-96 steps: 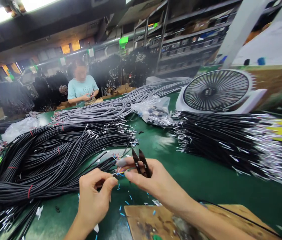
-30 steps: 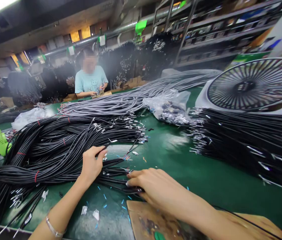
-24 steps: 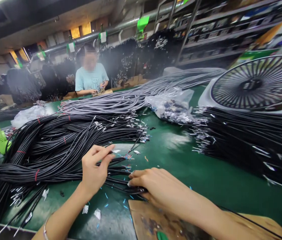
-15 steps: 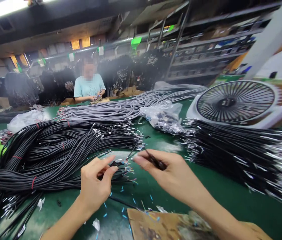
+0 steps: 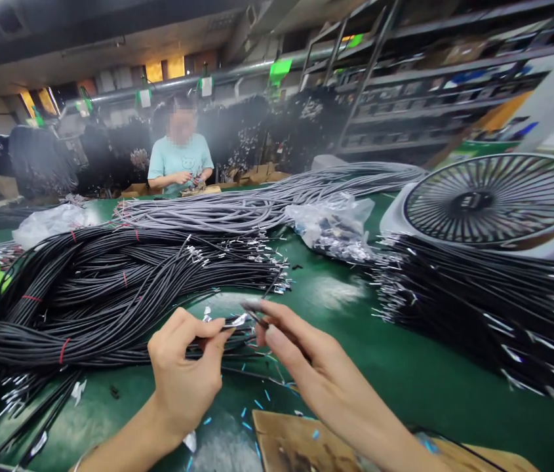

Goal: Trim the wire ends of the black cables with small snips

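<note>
My left hand [image 5: 185,370] is closed, thumb and forefinger pinching a black cable [image 5: 229,324] close to its end. A crumpled, shiny white wrap [image 5: 240,320] shows at that end. Just to the right, my right hand [image 5: 309,357] is closed around a slim dark tool [image 5: 256,316], its tip near the wrap; its kind is not clear, since the fingers cover most of it. Beneath both hands lie more black cable ends with thin coloured wires.
A large bundle of black cables [image 5: 109,288] covers the left, with grey cables [image 5: 198,213] behind. A plastic bag [image 5: 330,223], a fan [image 5: 493,196] and more black cables [image 5: 468,295] stand right. Cardboard [image 5: 286,439] lies in front. A person [image 5: 181,157] sits opposite.
My right hand has moved left, bringing the dark tool close to the cable end. The white wrap now shows at that end, where coloured wires showed before. The view has shifted slightly.
</note>
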The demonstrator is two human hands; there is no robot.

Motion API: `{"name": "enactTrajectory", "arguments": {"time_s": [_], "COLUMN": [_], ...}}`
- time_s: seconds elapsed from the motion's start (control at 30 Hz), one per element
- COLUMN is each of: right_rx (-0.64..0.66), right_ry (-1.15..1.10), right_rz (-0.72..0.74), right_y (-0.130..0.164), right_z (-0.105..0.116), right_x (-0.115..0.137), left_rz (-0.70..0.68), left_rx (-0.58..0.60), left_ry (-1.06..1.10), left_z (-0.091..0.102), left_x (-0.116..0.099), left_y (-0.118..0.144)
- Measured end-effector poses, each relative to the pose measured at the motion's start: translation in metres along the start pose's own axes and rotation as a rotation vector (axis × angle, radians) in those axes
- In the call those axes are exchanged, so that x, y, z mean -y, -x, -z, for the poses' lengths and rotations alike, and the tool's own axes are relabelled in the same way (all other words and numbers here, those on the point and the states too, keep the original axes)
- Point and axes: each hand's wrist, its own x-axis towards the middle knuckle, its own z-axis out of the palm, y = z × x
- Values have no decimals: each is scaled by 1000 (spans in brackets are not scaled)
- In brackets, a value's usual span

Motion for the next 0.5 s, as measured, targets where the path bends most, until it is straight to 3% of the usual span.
{"name": "enactTrajectory", "arguments": {"time_s": [0.23,0.5], "right_rx": [32,6], "right_ry": [15,37], "right_rz": [161,220], "right_y": [1,0], "right_z": [-2,-4], "right_x": [1,-1], "left_rz": [-37,-15], "left_rx": [-45,-22], "left_ry": [15,36], "left_z": [3,1], "left_x": [-4,-3], "left_y": [-3,-1]}}
